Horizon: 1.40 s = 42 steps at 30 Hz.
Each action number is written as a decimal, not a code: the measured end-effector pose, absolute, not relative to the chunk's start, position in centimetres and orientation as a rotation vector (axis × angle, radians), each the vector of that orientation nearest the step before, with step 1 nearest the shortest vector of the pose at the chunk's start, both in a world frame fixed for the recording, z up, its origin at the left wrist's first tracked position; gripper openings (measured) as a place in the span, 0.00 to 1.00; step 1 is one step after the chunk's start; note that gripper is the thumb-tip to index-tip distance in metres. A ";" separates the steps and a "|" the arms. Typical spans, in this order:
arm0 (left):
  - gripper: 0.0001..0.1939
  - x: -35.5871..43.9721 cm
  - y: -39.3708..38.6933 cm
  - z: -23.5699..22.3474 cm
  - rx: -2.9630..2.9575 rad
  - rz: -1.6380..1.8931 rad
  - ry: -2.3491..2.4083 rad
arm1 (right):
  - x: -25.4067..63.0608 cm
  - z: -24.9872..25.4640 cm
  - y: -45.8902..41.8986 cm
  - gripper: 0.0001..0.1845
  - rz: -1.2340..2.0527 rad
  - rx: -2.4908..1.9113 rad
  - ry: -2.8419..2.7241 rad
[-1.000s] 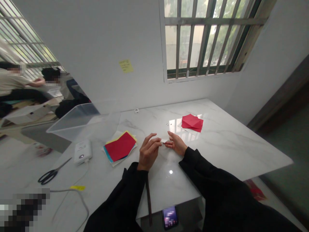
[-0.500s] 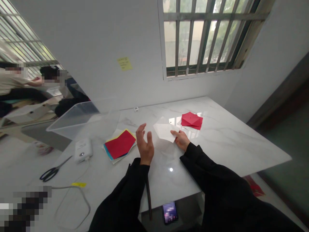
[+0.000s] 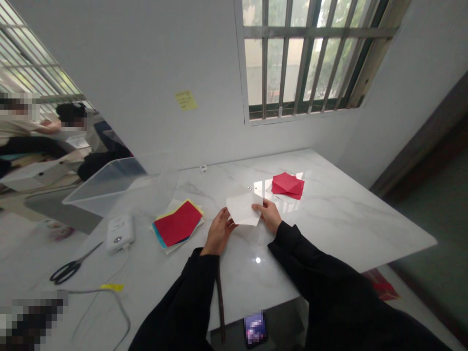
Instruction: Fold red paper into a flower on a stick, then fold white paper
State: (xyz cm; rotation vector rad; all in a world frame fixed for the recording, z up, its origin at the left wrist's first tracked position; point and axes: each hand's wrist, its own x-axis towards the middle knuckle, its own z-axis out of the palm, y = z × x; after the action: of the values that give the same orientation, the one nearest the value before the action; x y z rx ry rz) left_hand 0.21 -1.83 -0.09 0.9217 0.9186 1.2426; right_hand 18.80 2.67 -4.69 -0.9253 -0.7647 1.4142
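A white paper envelope (image 3: 243, 208) is held just above the marble-patterned table. My right hand (image 3: 268, 214) pinches its right edge, thumb on the front and fingers behind. At its lower left edge, my left hand (image 3: 218, 231) has its fingers curled against the paper, the tips partly hidden behind it. Left of my left hand lies a stack of coloured paper, a red sheet (image 3: 178, 224) on top with yellow, blue and white edges showing. Beyond my right hand sit red envelopes (image 3: 287, 185) over something white.
On the left are black-handled scissors (image 3: 68, 271), a white power bank (image 3: 120, 233) with a cable, and a clear plastic bin (image 3: 106, 187). A phone (image 3: 255, 328) lies below the table's front edge. Two people sit at the far left.
My left hand, open and apart before, has come to the envelope and taken its left edge. The envelope has turned and tilted in my right hand. The view has shifted slightly.
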 end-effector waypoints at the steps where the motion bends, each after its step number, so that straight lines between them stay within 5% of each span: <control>1: 0.27 0.0 -1.8 -0.2 0.932 1.242 0.939 | 18.8 -4.7 2.6 0.20 1.404 -0.932 -0.813; 9: 0.33 -0.7 -1.3 -1.3 1.017 1.299 1.069 | 19.0 -3.2 1.6 0.26 1.497 -0.845 -1.069; 42: 0.21 -0.4 0.4 -1.8 1.126 1.179 1.196 | 19.4 -4.5 2.0 0.29 1.342 -1.008 -1.250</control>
State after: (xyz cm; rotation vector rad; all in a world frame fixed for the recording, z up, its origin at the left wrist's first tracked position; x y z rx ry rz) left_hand -0.41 0.44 -1.84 1.1257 1.1962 1.1785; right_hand 19.40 1.97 -4.53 -1.0083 -1.2496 1.3418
